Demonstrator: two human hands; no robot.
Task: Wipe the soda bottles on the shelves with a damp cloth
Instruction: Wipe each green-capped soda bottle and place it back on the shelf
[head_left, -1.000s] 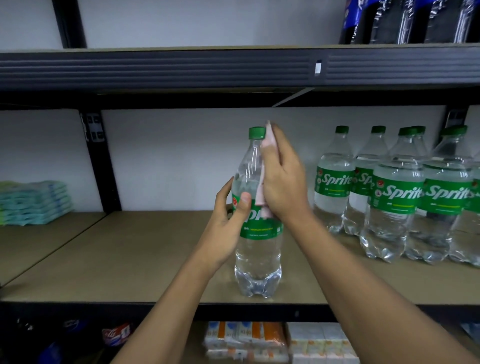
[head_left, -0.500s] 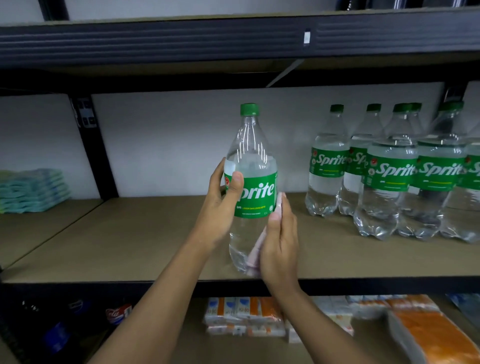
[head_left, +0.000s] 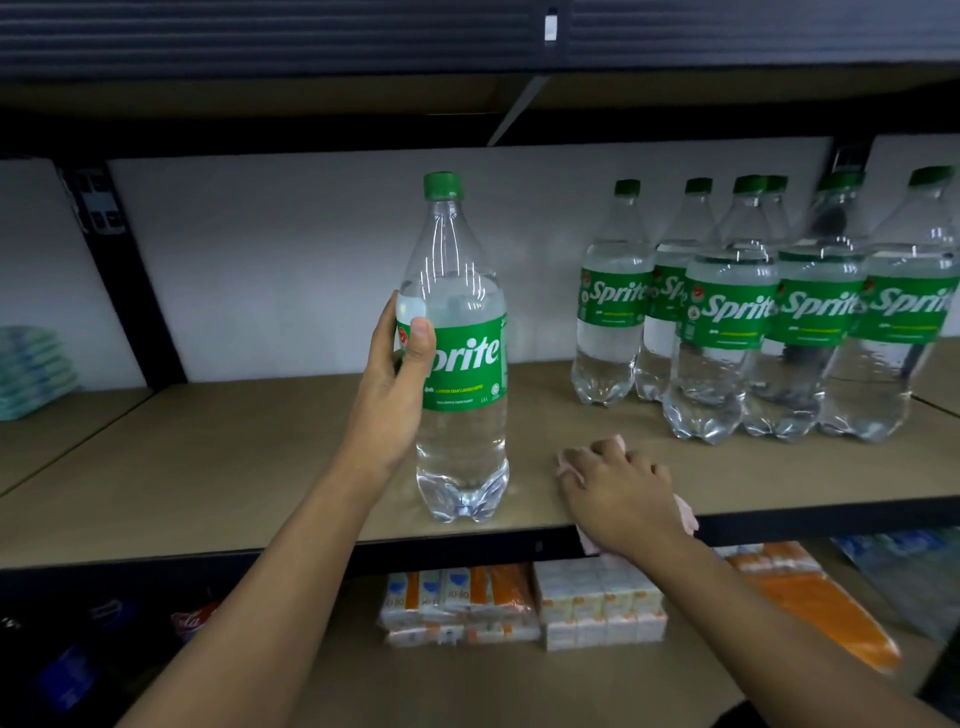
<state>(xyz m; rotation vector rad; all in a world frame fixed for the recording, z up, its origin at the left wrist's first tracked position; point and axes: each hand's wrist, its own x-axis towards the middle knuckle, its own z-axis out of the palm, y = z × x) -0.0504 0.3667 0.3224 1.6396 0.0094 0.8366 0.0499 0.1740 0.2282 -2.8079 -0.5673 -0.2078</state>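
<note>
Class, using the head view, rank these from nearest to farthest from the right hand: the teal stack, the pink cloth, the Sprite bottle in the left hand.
1. The pink cloth: under the right hand, touching it.
2. The Sprite bottle: to its left, gripped by the left hand.
3. The teal stack: far left, in the neighbouring shelf bay.

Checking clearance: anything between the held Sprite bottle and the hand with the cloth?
Head view: only bare shelf board separates the held bottle from the right hand holding the pink cloth.
</note>
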